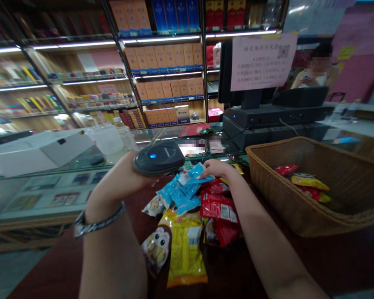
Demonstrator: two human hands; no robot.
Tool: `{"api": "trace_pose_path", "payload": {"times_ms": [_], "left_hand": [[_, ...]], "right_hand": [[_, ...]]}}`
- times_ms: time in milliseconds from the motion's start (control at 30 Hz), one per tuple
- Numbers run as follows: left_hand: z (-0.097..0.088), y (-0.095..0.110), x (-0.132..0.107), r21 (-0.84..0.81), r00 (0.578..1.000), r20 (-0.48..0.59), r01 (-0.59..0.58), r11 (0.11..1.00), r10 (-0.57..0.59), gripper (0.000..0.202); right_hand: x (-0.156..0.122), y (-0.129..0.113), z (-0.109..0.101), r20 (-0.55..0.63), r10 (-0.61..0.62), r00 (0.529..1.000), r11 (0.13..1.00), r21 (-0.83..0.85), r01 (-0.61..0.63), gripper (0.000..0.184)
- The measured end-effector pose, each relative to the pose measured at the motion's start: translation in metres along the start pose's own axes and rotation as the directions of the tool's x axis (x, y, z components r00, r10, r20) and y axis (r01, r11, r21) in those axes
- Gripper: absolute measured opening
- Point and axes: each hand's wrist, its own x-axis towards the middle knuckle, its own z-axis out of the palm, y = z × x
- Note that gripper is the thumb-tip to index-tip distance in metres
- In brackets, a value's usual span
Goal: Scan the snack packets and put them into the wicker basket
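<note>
My left hand (121,172) grips a black handheld barcode scanner (158,158), with its blue light showing and its face turned away from me. A metal bracelet watch (98,220) circles that wrist. My right hand (214,168) reaches over a heap of snack packets (187,220), its fingertips on a blue snack packet (187,185) at the top. Red packets (220,211) and a long yellow packet (185,249) lie below it on a dark red counter (50,274).
A wicker basket (299,187) holding a few snack packets stands right of my right arm. Ahead lies a glass display counter (40,195), with a till terminal (268,118) and a monitor bearing a paper notice (262,62). Shelves of boxed goods (165,58) stand behind, and a person (303,79) sits beyond the monitor.
</note>
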Motion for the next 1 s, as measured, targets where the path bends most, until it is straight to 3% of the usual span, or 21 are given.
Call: {"api": "trace_pose_path", "payload": {"times_ms": [100, 167, 267, 367, 467, 567, 767, 1000], "left_hand": [[0.0, 0.0, 0.0, -0.004, 1.0, -0.001, 0.003, 1.0, -0.003, 0.028], [-0.001, 0.0, 0.0, 0.007, 1.0, 0.001, 0.015, 1.0, -0.015, 0.025], [-0.002, 0.001, 0.0, 0.019, 1.0, 0.011, 0.011, 1.0, -0.012, 0.022], [-0.001, 0.0, 0.001, 0.023, 1.0, 0.018, 0.02, 1.0, -0.02, 0.03], [0.003, -0.002, 0.003, 0.037, 0.998, 0.019, 0.053, 0.998, -0.053, 0.032], [0.008, -0.005, 0.006, 0.005, 0.998, 0.019, 0.063, 0.998, -0.063, 0.034], [0.016, -0.004, 0.01, -0.04, 0.999, 0.024, 0.024, 0.999, -0.023, 0.039], [0.016, -0.005, 0.012, 0.005, 0.998, 0.012, 0.061, 0.998, -0.061, 0.031]], "right_hand": [[-0.003, 0.004, -0.008, 0.044, -0.093, 0.995, 0.941, 0.332, 0.073, 0.039], [-0.007, 0.004, -0.016, -0.009, -0.112, 0.994, 0.899, 0.424, 0.105, 0.043], [-0.017, 0.003, -0.033, -0.256, -0.096, 0.962, 0.843, 0.493, 0.215, 0.067], [-0.03, 0.003, -0.05, -0.457, -0.19, 0.869, 0.794, 0.449, 0.41, 0.093], [-0.04, 0.006, -0.062, -0.493, -0.276, 0.825, 0.796, 0.364, 0.483, 0.068], [-0.046, 0.009, -0.067, -0.529, -0.262, 0.807, 0.814, 0.328, 0.479, 0.041], [-0.049, 0.009, -0.071, -0.567, -0.371, 0.736, 0.786, 0.231, 0.574, 0.056], [-0.051, 0.01, -0.075, -0.583, -0.428, 0.691, 0.77, 0.165, 0.616, 0.053]]}}
